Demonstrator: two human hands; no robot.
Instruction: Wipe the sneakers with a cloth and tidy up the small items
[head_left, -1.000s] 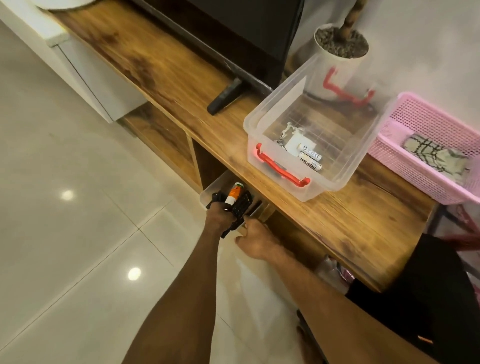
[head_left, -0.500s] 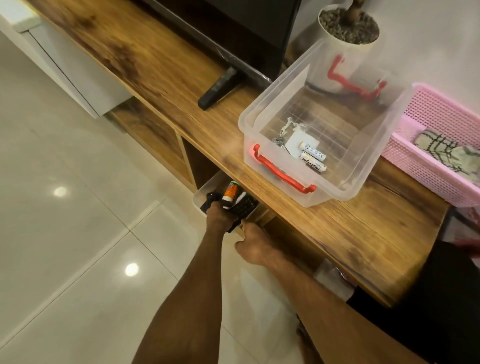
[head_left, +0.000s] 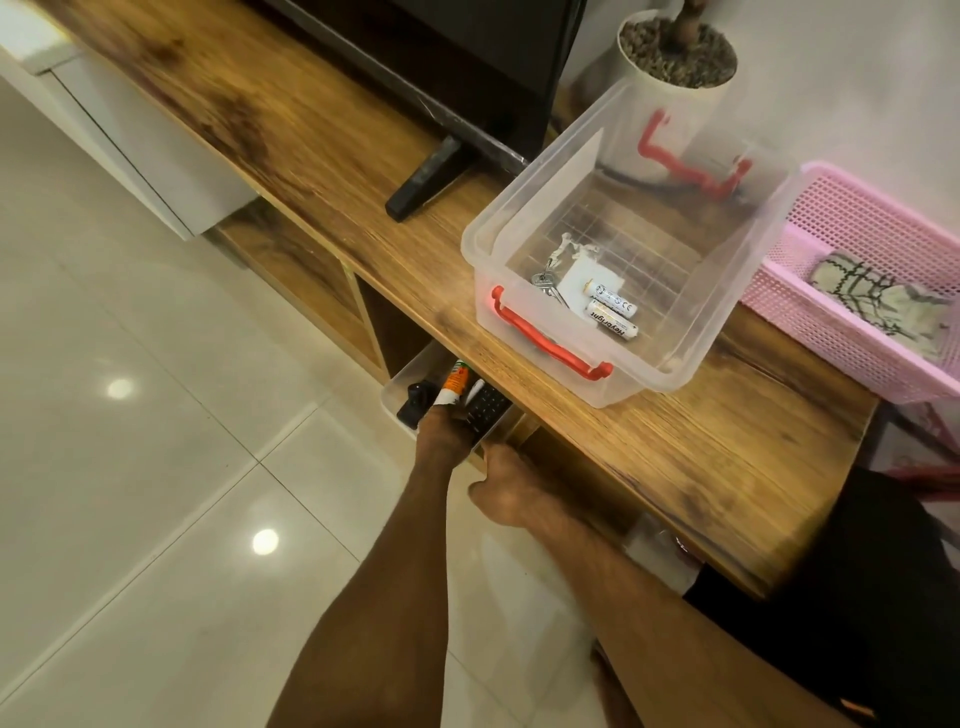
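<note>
A: Tidying looks about half done. The clear box (head_left: 727, 312) on the bench (head_left: 675, 457) holds two batteries (head_left: 610, 309), keys (head_left: 545, 283) and a flat white item (head_left: 584, 275). The pink basket (head_left: 841, 218) sits just beside it, with a patterned cloth (head_left: 878, 296) lying inside.

B: And my hands?

A: Your left hand (head_left: 441, 434) is down in the small tray (head_left: 402, 382) that pokes out under the bench edge. Its fingers are closed round an orange-and-white tube (head_left: 453, 383). Your right hand (head_left: 506, 486) is at the tray's near corner. Its fingers are hidden, so I cannot tell if it grips.

B: What's left?

A: In my judgement, the tube, the black keypad (head_left: 485, 408) beside it and the black piece (head_left: 415, 402) to its left, both in the tray. No sneakers are in view, so the wiping can't be judged.

B: How does the tube look?

A: Slim, tilted, with its white end at your hand. The print is too small to read.
</note>
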